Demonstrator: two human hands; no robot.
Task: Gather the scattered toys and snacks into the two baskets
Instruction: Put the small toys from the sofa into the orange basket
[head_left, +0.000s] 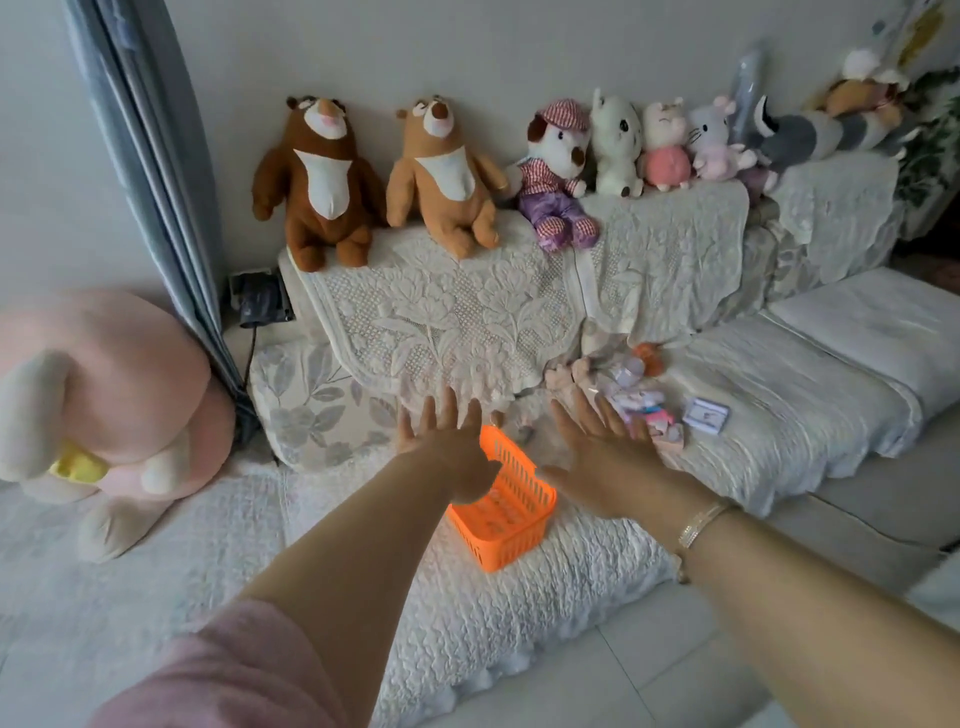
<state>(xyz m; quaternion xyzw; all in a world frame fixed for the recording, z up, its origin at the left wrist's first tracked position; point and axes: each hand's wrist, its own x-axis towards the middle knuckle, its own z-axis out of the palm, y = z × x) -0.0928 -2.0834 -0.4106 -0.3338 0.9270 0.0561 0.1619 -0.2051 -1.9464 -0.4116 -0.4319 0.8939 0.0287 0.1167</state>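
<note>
An orange plastic basket (511, 512) sits on the white sofa seat, between my two outstretched arms. My left hand (447, 441) hovers over its left rim with fingers spread and straight, holding nothing. Held flat and empty, my right hand (602, 457) is just right of the basket. Behind my right hand lies a pile of small toys and snack packets (636, 397), with an orange toy (649, 356) at its far end and a small white box (705, 414) to its right. I see only one basket.
Two brown plush bears (374, 182) and several smaller plush animals (623, 145) line the top of the sofa backrest. A large pink plush (104, 395) sits at the left by a grey curtain (156, 171). White floor tiles (649, 675) lie below the seat edge.
</note>
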